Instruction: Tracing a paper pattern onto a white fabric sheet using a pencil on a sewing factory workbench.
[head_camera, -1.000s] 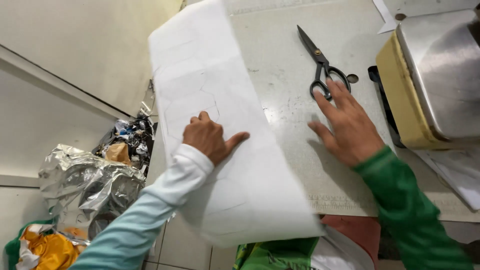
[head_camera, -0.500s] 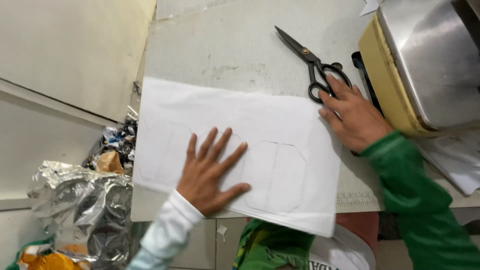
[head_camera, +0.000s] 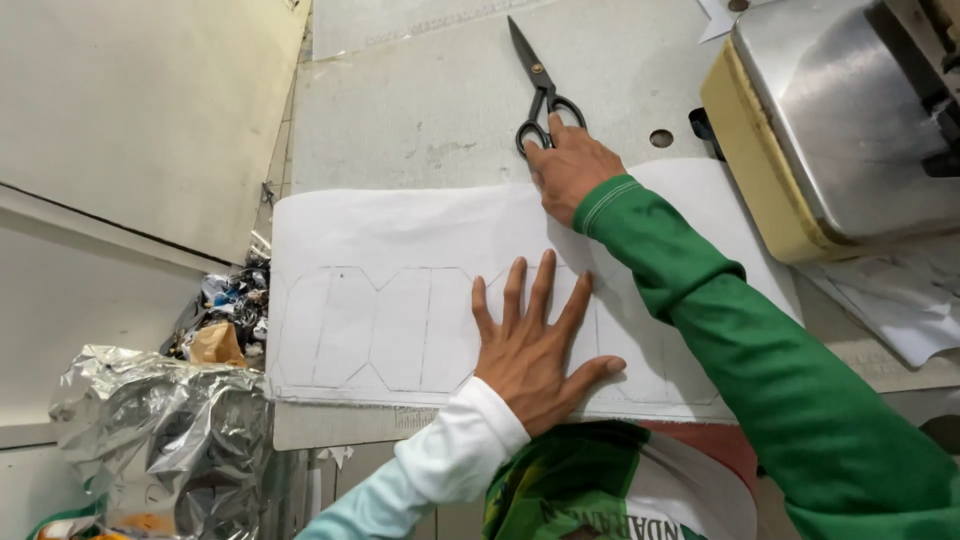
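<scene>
**Two hands on a marked paper sheet**

Where the white paper sheet (head_camera: 400, 250) lies flat across the grey table (head_camera: 420, 120), its long edges run from left to right and its near edge sits close to the table's front edge. Pencil outlines of joined, angular panels are drawn along the sheet's near half. The left hand (head_camera: 535, 350), in a white sleeve, rests palm down on the sheet near its front edge, fingers spread wide and pointing away from the person; it holds nothing and simply lies flat on the paper. The right hand (head_camera: 570, 165), in a green sleeve, reaches across the sheet to its far edge, where the fingers are bent down onto the table beside the black scissors (head_camera: 540, 90). Its fingertips touch or nearly touch the scissor handles; whether they grip the loops cannot be told. The scissors lie on the bare table beyond the paper, closed, blades pointing away and to the left. To the right stands a machine (head_camera: 850, 130) with a shiny metal top and a cream-yellow base, its corner just beside the sheet's right end. More loose paper (head_camera: 890, 300) lies at the far right. Left of the table, below its edge, sit crumpled silver foil (head_camera: 150, 420) and mixed scraps (head_camera: 225, 310).
</scene>
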